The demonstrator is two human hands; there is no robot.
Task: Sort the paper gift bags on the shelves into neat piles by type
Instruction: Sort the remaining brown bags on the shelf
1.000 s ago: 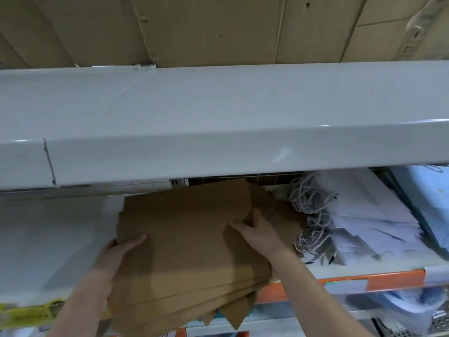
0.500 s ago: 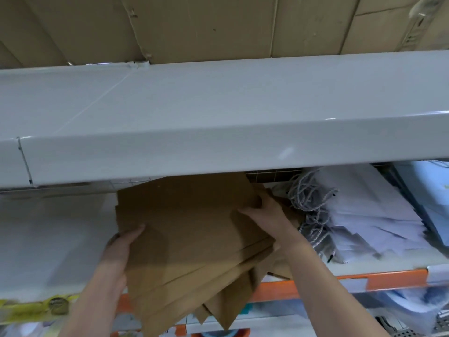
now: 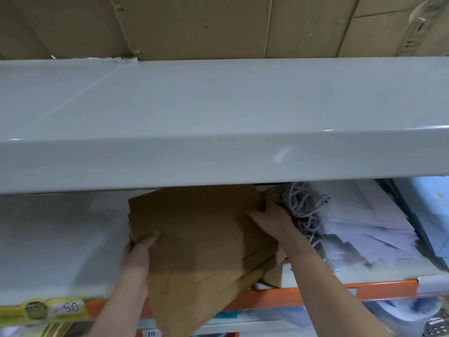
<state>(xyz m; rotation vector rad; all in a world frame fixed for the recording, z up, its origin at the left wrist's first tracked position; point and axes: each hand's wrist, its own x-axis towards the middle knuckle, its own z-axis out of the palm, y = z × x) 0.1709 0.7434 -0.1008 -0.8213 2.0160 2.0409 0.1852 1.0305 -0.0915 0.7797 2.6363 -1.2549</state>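
Observation:
A stack of flat brown paper bags (image 3: 201, 239) lies partly on the middle shelf (image 3: 60, 251), its near end sticking out over the orange front edge (image 3: 315, 294). My left hand (image 3: 138, 251) grips the stack's left edge, thumb on top. My right hand (image 3: 269, 217) grips its right edge near the back, thumb on top. To the right lies a pile of white paper bags (image 3: 359, 229) with grey rope handles (image 3: 301, 205). Pale blue bags (image 3: 427, 215) sit at the far right.
A wide grey upper shelf (image 3: 218, 122) overhangs and hides the back of the middle shelf. Cardboard boxes (image 3: 194, 25) stand on top of it. A yellow price label (image 3: 41, 310) sticks to the shelf edge at left. More bags show on the shelf below (image 3: 401, 312).
Both hands have pushed the brown stack further back onto the shelf and to the right; less of it hangs over the front edge. My view has tilted upward.

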